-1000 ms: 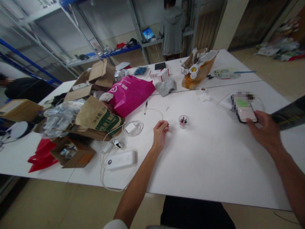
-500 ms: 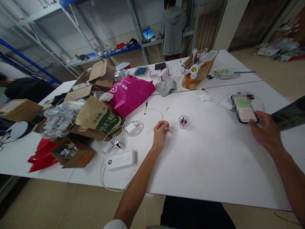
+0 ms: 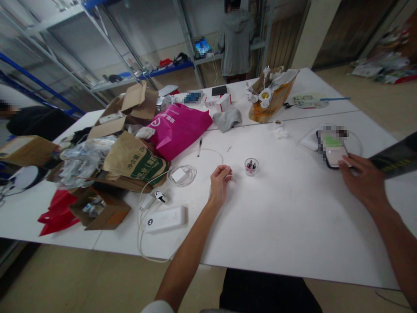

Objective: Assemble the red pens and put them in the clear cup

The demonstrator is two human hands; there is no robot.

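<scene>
My left hand (image 3: 220,182) rests on the white table (image 3: 280,217), fingers curled round the end of a thin white cable (image 3: 208,153). A small clear cup (image 3: 251,165) with little items stands just to its right. My right hand (image 3: 365,180) lies at the right side, its fingers touching the near edge of a phone (image 3: 334,150) that lies flat on the table. A white power bank (image 3: 166,218) and a coiled white charger (image 3: 180,174) lie left of my left hand.
Cardboard boxes (image 3: 130,108), a brown paper bag (image 3: 133,161) and a pink bag (image 3: 177,128) crowd the table's left. Another paper bag (image 3: 272,98) stands at the back. One person (image 3: 234,41) stands by the shelves, another sits at far left (image 3: 29,121).
My right hand has shifted slightly on the phone's near edge, the thumb now on its corner. My left hand has stayed in place.
</scene>
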